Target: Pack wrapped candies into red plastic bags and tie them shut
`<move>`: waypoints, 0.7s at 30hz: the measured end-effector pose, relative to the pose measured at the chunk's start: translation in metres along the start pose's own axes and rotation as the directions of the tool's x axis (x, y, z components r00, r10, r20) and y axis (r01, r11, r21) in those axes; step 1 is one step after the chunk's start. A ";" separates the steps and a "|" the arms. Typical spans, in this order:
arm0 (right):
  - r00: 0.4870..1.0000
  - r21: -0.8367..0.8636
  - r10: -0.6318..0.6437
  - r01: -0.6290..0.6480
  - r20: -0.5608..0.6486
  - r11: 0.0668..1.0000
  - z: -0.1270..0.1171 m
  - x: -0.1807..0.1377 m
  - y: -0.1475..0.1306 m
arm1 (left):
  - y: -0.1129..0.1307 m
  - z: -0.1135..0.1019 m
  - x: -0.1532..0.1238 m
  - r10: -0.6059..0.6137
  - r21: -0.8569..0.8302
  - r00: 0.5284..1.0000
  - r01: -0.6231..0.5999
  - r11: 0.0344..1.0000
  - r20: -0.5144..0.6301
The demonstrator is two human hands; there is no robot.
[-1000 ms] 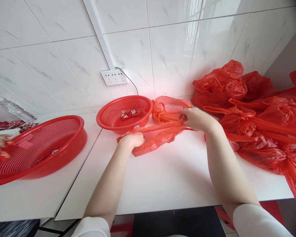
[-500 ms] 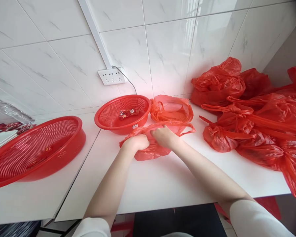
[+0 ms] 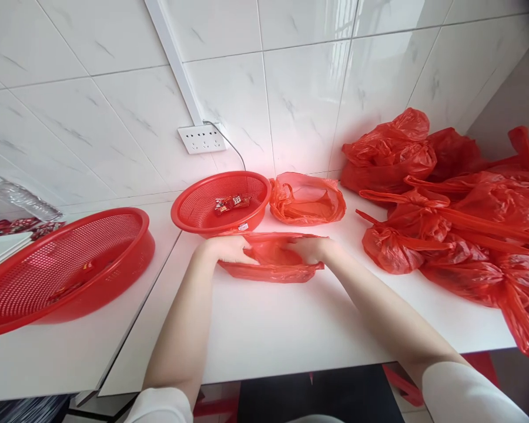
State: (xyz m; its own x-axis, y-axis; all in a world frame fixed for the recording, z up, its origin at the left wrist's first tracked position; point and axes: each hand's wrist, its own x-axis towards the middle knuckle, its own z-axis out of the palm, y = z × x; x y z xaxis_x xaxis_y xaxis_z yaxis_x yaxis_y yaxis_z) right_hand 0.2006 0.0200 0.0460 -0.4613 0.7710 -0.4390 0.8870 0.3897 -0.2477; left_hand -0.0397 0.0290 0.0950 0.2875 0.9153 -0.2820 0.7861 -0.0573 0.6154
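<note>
A red plastic bag [image 3: 271, 272] lies on the white table in front of me with its mouth spread wide. My left hand [image 3: 229, 249] reaches into its left side, fingers stretched out against the plastic. Inside the right side is my right hand [image 3: 311, 249], also with extended fingers, its tips partly hidden by the bag. Neither hand grips anything that I can see. Just behind stands a round red basket [image 3: 189, 220] with a few small red-wrapped packets [image 3: 232, 203] in it. Another opened red bag [image 3: 308, 214] sits beside that basket.
Several knotted, filled red bags [image 3: 462, 258] are heaped on the right. A larger red basket [image 3: 143, 244] stands on the left, near a clear plastic bottle [image 3: 26, 198]. A socket strip [image 3: 201, 139] with a cable is on the tiled wall [image 3: 308, 100].
My hands have moved apart, from close together at the bag's middle to its two sides. The bag's mouth has gone from bunched to spread wide.
</note>
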 end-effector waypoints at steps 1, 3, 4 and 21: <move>1.000 0.020 0.011 -0.011 0.002 1.000 -0.002 -0.003 -0.002 | 0.007 -0.004 -0.009 0.026 0.032 0.997 -0.028 0.999 0.079; 0.999 0.054 0.031 -0.033 0.035 0.998 -0.008 -0.010 -0.007 | 0.019 -0.012 -0.026 0.147 0.015 0.989 -0.148 0.989 0.027; 0.998 0.066 0.037 -0.040 0.047 0.997 -0.012 -0.014 -0.009 | 0.023 -0.016 -0.032 0.183 -0.008 0.983 -0.183 0.983 -0.025; 0.937 0.201 -0.241 0.294 -0.254 0.934 -0.046 -0.089 -0.041 | -0.099 -0.058 0.005 -0.568 -0.640 0.799 0.334 0.692 -0.197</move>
State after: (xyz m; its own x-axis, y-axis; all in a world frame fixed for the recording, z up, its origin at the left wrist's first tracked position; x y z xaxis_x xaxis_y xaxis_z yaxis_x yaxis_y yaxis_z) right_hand 0.2064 -0.0416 0.1351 -0.6406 0.7564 -0.1327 0.6889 0.4896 -0.5346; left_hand -0.1476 0.0628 0.0756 -0.3247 0.8424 -0.4299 0.2900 0.5214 0.8026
